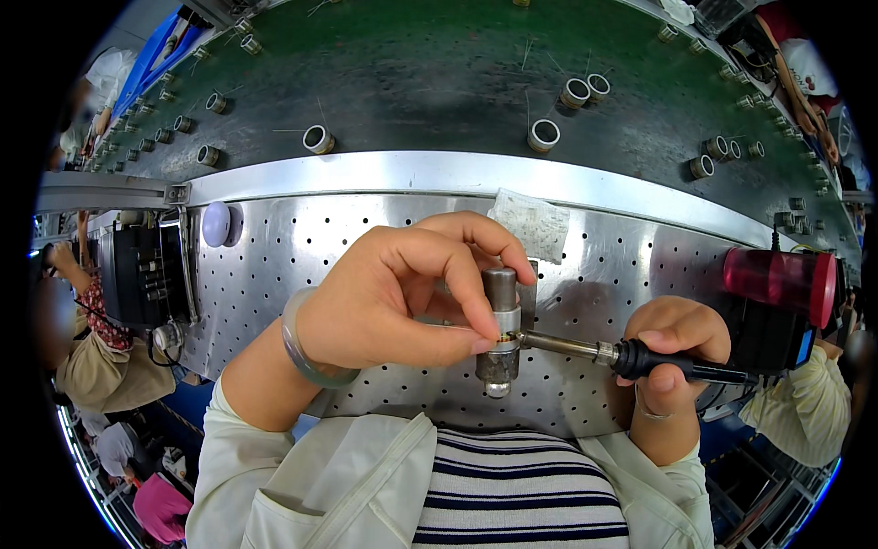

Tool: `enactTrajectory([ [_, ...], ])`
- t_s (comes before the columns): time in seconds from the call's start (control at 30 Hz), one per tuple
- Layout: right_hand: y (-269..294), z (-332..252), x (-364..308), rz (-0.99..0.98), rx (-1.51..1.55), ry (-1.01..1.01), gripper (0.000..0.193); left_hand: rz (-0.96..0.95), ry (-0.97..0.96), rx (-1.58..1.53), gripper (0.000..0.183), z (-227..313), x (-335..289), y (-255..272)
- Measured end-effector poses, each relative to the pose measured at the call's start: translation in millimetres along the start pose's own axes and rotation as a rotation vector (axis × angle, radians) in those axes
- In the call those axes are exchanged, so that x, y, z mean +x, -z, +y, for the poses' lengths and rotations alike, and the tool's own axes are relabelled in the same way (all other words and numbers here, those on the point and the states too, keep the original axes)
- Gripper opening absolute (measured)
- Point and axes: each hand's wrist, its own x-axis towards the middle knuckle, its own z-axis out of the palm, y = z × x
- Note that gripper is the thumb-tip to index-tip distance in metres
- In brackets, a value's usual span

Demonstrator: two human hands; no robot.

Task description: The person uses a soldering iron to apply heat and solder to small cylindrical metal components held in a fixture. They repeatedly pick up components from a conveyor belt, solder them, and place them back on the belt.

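Observation:
A stepped metal cylinder (495,367) stands in front of me, with a lighter silver ring (508,321) around its middle. My left hand (393,297) reaches it from the left. Its thumb and index finger are pinched together against the ring's side, and whatever lies between the tips is too small to make out. The other left fingers curl behind the cylinder's top. In my right hand (677,352) is a soldering iron (631,357), gripped by its black handle. The iron points left, and its tip meets the lower edge of the ring beside my left fingertips.
Beneath is a perforated metal worktop (302,247) bearing a crumpled pale cloth (535,224) and a lilac ball (217,224). A red translucent cylinder (777,282) is at right, a black box (142,274) at left. Beyond the metal rail (412,172), a green belt (412,91) carries several metal rings (543,136).

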Motion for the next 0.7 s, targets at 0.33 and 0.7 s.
enactTrajectory([
  [0.33, -2.6, -0.4, 0.5, 0.033, 0.039, -0.034, 0.025, 0.001, 0.001, -0.001, 0.014, 0.7, 1.4, -1.3],
  [0.7, -2.7, -3.8, 1.8, 0.067, 0.013, -0.073, 0.021, -0.033, 0.061, -0.179, 0.04, 0.1, 8.7, 1.0],
])
